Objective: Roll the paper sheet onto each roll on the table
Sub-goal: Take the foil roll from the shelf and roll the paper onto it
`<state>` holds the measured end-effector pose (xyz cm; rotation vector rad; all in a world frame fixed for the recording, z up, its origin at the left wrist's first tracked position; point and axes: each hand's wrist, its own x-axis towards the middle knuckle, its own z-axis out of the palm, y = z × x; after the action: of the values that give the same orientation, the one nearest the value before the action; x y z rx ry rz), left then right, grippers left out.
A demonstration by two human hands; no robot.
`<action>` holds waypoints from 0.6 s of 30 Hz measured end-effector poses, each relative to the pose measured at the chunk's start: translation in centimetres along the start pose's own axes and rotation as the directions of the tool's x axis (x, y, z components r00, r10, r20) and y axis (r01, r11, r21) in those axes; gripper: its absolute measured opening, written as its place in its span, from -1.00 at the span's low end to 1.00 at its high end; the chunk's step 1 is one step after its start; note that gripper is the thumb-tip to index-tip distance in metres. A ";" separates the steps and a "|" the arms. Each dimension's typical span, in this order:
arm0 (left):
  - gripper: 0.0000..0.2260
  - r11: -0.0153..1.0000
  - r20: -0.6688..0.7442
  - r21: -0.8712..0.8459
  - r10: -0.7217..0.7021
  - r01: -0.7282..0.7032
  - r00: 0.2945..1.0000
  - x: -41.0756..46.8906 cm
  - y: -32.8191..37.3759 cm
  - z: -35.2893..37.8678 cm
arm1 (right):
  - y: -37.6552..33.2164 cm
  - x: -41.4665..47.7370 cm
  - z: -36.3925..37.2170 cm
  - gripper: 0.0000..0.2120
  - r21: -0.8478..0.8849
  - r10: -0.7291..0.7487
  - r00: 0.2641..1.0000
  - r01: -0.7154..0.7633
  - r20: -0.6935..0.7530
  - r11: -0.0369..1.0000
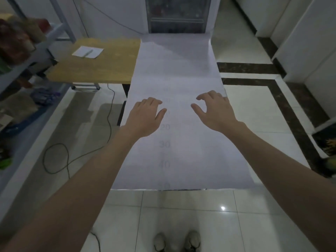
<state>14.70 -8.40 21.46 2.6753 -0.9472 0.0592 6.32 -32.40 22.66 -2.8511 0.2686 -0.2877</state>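
Note:
A long white paper sheet [174,70] lies unrolled away from me, covering a table whose dark edge shows at the near end. Faint numbers 20, 30 and 40 show through it. My left hand [145,115] is over the sheet's left part, fingers loosely bent, holding nothing. My right hand [214,110] is over the right part near the sheet's edge, its fingers spread and bent, also holding nothing. Whether the fingertips touch the paper I cannot tell. No roll is visible.
A wooden table [101,70] stands at the left with a small paper and pen [88,52] on it. A metal shelf [23,57] with goods lines the left side. A black cable [67,157] loops on the tiled floor. My shoes [177,240] are at the bottom.

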 end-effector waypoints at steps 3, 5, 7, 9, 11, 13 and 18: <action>-0.61 1.000 0.030 -0.017 0.004 -0.004 1.000 -1.1 -0.7 2.2 | 0.0 -1.4 2.6 -0.53 -0.005 0.011 0.999 -0.011 0.034 1.000; -0.61 1.000 0.055 -0.030 0.002 0.000 0.998 -1.9 -0.9 3.7 | 0.2 -2.4 4.3 -0.53 0.003 0.019 0.998 -0.019 0.053 1.000; -0.60 0.999 0.073 -0.040 0.003 0.000 0.997 -2.8 -0.9 5.2 | 0.4 -3.5 6.0 -0.54 0.010 0.016 0.997 -0.017 0.072 1.000; -0.60 0.999 0.091 -0.054 0.001 0.004 0.996 -3.8 -0.8 6.8 | 0.6 -4.6 7.6 -0.55 0.024 0.010 0.996 -0.012 0.085 1.000; -0.60 0.998 0.124 -0.058 -0.007 0.015 0.992 -4.8 -0.7 8.6 | 0.8 -5.8 9.2 -0.56 0.045 0.010 0.995 -0.015 0.095 0.999; -0.60 0.998 0.160 -0.063 -0.020 0.031 0.987 -5.8 -0.7 10.4 | 1.0 -7.1 10.9 -0.56 0.063 0.003 0.994 -0.009 0.108 0.998; -0.60 0.996 0.233 -0.076 -0.029 0.048 0.972 -8.6 -0.4 15.1 | 1.9 -10.3 14.9 -0.51 0.102 0.017 0.987 -0.034 0.159 0.994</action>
<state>7.31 -7.29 5.75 2.6638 -0.9408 -0.3006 -0.68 -28.50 6.26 -2.7455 0.2505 -0.0668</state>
